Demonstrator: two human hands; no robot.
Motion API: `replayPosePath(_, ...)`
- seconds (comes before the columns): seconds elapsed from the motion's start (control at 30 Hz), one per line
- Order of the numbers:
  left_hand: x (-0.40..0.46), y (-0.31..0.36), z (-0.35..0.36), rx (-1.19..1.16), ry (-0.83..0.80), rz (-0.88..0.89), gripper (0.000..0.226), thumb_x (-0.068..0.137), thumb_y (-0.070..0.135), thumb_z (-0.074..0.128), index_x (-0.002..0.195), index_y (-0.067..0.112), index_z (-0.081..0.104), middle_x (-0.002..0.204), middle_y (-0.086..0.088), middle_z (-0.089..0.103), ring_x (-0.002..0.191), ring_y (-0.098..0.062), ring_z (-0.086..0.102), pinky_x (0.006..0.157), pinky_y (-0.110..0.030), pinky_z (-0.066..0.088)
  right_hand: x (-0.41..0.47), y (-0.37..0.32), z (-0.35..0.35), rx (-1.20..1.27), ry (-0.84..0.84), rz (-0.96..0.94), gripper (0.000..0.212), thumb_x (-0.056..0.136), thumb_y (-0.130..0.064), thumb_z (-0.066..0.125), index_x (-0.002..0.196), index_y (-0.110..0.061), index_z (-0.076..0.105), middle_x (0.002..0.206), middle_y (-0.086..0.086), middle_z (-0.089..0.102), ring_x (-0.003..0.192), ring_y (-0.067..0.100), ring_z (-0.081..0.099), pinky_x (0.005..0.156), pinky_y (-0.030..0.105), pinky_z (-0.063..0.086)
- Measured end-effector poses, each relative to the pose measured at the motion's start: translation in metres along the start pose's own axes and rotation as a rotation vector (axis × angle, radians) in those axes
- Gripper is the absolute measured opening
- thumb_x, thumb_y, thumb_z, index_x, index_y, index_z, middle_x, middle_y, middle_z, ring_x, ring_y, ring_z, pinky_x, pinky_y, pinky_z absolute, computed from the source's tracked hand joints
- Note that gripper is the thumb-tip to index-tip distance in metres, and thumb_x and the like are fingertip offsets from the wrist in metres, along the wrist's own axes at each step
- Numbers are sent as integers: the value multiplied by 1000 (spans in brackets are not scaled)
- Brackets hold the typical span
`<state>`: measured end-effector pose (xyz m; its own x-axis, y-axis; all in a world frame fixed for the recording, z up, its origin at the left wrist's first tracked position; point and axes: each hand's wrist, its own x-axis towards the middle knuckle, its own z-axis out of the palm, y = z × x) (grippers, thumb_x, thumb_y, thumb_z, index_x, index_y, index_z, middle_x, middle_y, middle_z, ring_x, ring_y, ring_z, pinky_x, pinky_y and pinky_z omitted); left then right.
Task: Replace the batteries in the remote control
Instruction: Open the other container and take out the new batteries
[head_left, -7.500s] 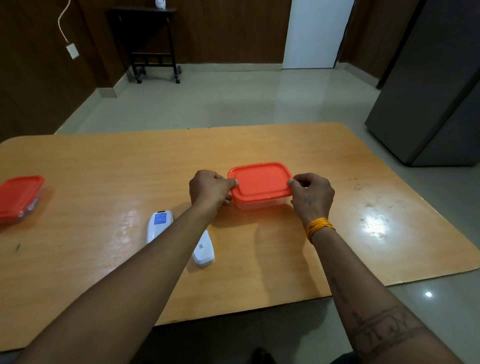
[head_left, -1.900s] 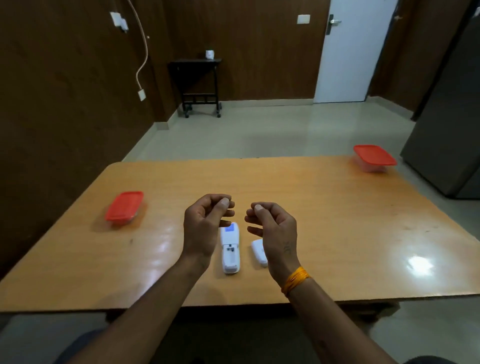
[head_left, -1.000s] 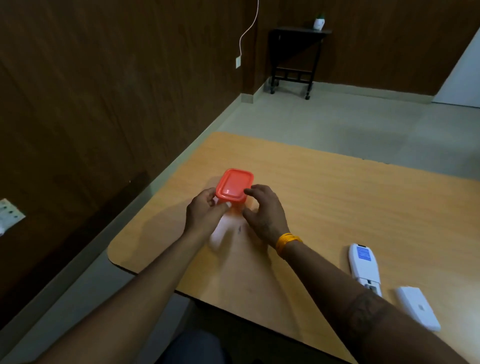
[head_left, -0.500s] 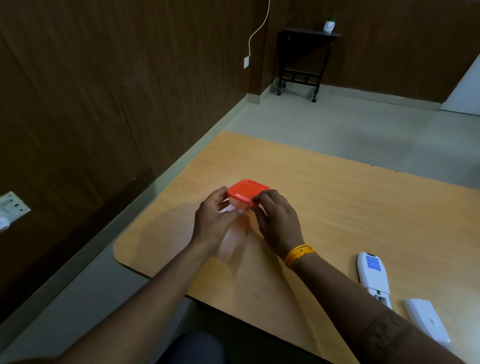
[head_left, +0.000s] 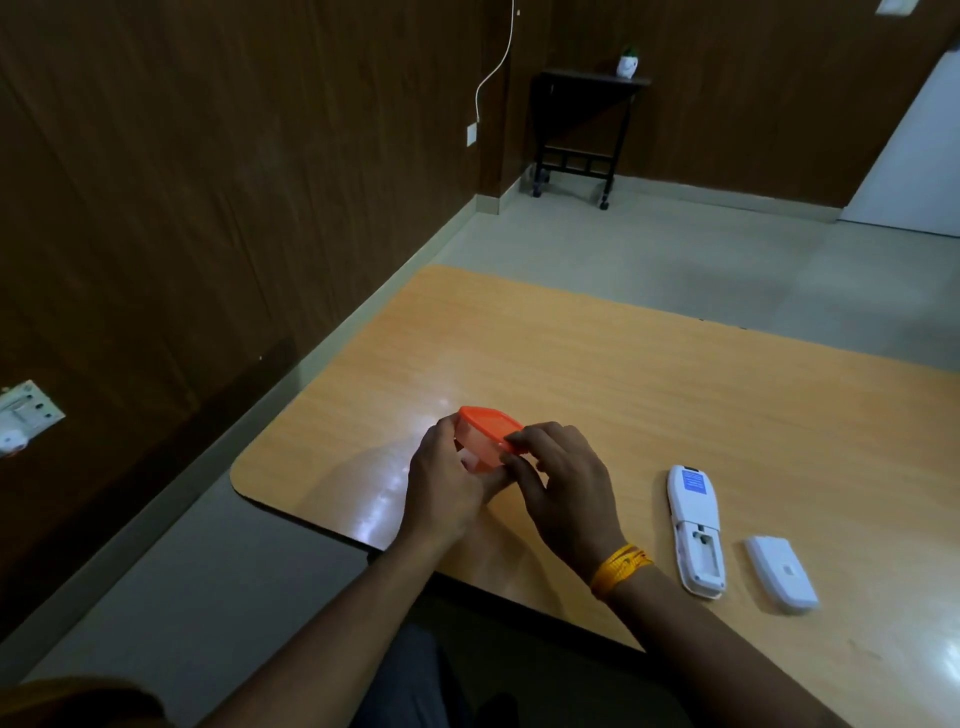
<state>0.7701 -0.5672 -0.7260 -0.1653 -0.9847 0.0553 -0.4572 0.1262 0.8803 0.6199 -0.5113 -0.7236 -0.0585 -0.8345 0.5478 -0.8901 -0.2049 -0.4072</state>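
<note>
Remote control (head_left: 695, 530) is lying face down on the wooden table (head_left: 649, 384), near the front edge, long axis running away from the person. Its battery compartment is sitting open and looks empty, though small detail is hard to make out. Blue label is showing on the far end of the remote's back. Battery cover (head_left: 781, 573) is lying flat just beside the remote on its right, not touching it.

Well to the left of the remote, both hands are meeting on a small container (head_left: 480, 446) with an orange lid (head_left: 491, 422). Container is tilting, lid facing up and away; whether its base is touching the table cannot be told. Contents cannot be read through the translucent wall.

Left hand (head_left: 441, 488) is curling around the container's near-left side, fingers wrapping the body. Right hand (head_left: 563, 486) is gripping the right end, fingertips (head_left: 511, 446) pinching at the lid's rim. Lid looks seated; no gap is visible. Yellow-orange thread band (head_left: 621, 567) is sitting on the right wrist.

Table corner is rounding off left of the hands, glare showing on the surface. Dark wood-panel walls are surrounding the room. Black side table (head_left: 584, 124) is standing in the far corner with a small white pot (head_left: 628, 62) on top. White cable (head_left: 493, 67) is hanging down to a wall socket.
</note>
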Motion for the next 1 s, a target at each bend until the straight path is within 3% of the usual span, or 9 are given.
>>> replayPosePath(0.1, -6, 0, 3, 41, 6, 48, 87, 73, 40, 91, 145, 17, 48, 138, -5, 62, 123, -25, 60, 92, -31, 52, -6, -3, -5, -9, -2, 15, 23, 99, -35, 60, 112, -17, 68, 111, 1, 70, 100, 21, 59, 76, 30, 51)
replayPosePath(0.23, -12, -2, 2, 130, 35, 93, 78, 72, 42, 88, 135, 15, 52, 126, -6, 67, 112, -26, 65, 89, -33, 55, -8, -9, -4, 86, -70, 61, 30, 100, -33, 62, 123, -15, 67, 117, 5, 73, 103, 26, 68, 84, 39, 58)
replayPosePath(0.37, -9, -4, 0, 134, 57, 71, 76, 74, 48, 83, 135, 14, 53, 125, -9, 70, 113, -29, 68, 91, -36, 58, -6, -16, -1, 41, -29, -8, 27, 99, -28, 66, 120, -12, 72, 113, 8, 77, 97, 29, 72, 81, 37, 58)
replayPosePath(0.5, -9, -5, -2, 76, 66, 63, 90, 62, 72, 65, 132, 16, 56, 118, -7, 73, 106, -27, 71, 88, -38, 61, -3, -23, 2, 27, 7, -7, 23, 101, -27, 63, 113, -11, 74, 102, 9, 78, 88, 29, 73, 74, 35, 57)
replayPosePath(0.63, -9, -6, -3, 26, 59, 66, 86, 65, 61, 82, 135, 16, 56, 123, -8, 72, 106, -25, 70, 81, -26, 55, 12, -19, -2, 74, 23, 34, 21, 102, -28, 61, 103, -13, 75, 90, 7, 78, 76, 28, 71, 63, 31, 49)
replayPosePath(0.7, -10, -7, -4, 19, 60, 71, 92, 62, 66, 77, 136, 16, 56, 124, -8, 72, 106, -24, 70, 81, -24, 52, 13, -18, -2, 58, 8, 3, 21, 103, -28, 61, 104, -12, 74, 90, 7, 78, 76, 28, 71, 63, 28, 46)
replayPosePath(0.8, -14, -6, -5, 18, 56, 85, 98, 56, 75, 67, 136, 17, 56, 123, -5, 71, 107, -23, 70, 83, -26, 56, 10, -17, 0, 27, -12, -28, 23, 104, -29, 58, 107, -12, 73, 94, 7, 78, 79, 27, 71, 66, 28, 47)
replayPosePath(1.0, -16, -15, -10, 43, 49, 99, 94, 58, 76, 77, 133, 23, 58, 130, 1, 69, 116, -15, 67, 94, -40, 61, 37, 0, -12, 130, 116, 130, 27, 106, -32, 52, 103, -14, 72, 80, 6, 74, 67, 27, 66, 57, 30, 41)
